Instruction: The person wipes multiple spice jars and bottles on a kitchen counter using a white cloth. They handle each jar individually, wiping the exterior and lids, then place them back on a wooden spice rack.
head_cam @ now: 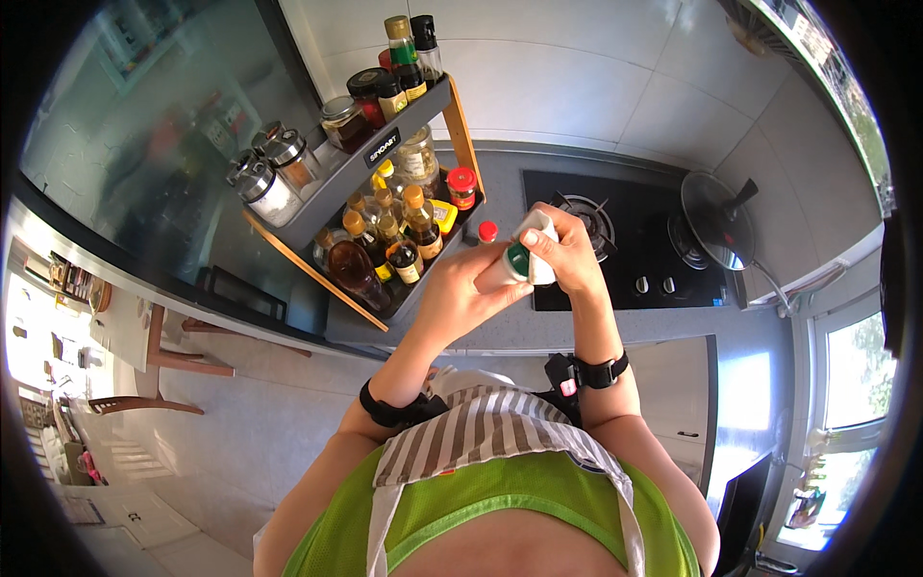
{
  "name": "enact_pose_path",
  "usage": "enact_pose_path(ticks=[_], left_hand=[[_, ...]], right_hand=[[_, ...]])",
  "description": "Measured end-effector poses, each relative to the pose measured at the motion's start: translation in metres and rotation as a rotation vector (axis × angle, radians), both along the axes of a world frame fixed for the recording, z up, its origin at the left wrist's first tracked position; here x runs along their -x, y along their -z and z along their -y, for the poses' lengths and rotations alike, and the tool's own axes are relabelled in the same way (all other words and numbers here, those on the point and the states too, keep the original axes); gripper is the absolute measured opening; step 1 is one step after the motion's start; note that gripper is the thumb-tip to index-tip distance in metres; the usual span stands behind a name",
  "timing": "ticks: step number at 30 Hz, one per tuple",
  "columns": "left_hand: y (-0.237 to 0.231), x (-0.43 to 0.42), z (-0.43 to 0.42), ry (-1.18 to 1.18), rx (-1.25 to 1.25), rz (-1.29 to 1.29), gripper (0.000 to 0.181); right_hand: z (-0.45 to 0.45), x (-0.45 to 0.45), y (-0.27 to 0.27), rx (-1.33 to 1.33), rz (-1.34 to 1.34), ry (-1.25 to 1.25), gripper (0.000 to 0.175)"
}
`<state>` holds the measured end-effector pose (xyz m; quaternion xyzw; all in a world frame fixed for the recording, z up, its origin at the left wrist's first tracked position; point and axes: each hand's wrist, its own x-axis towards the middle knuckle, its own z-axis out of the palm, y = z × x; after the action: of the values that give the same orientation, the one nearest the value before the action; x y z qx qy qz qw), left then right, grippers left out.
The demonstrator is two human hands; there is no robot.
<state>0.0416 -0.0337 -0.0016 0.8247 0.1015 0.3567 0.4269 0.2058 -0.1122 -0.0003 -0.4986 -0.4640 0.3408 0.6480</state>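
Note:
In my left hand [461, 292] is a small whitish container [501, 272] with a green top, tilted up to the right. My right hand [570, 249] pinches a folded white cloth or tissue [542, 249] against that green top, thumb uppermost. The container's far side is hidden by the cloth and fingers. Just beyond my left hand stands a jar with a red lid [487, 231] on the grey countertop [497, 173]. To the left is a two-tier condiment rack [339, 184] filled with several bottles and jars.
Right of my hands lies a black gas hob [620, 288] with a front burner [588, 223] and a glass-lidded pan [717, 220] on the far burner. The tiled wall [548, 86] rises behind. A glass panel [166, 159] borders the rack's left side.

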Motion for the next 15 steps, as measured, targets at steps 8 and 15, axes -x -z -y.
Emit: enact_pose_path(ticks=[8, 15], left_hand=[[0.001, 0.003, 0.001, 0.094, -0.077, -0.087, 0.046], [-0.009, 0.001, -0.009, 0.128, 0.55, -0.103, 0.041]], right_hand=[[-0.004, -0.007, -0.01, 0.231, 0.551, 0.355, 0.04], [-0.013, -0.022, 0.029, 0.174, 0.587, 0.612, 0.039]])
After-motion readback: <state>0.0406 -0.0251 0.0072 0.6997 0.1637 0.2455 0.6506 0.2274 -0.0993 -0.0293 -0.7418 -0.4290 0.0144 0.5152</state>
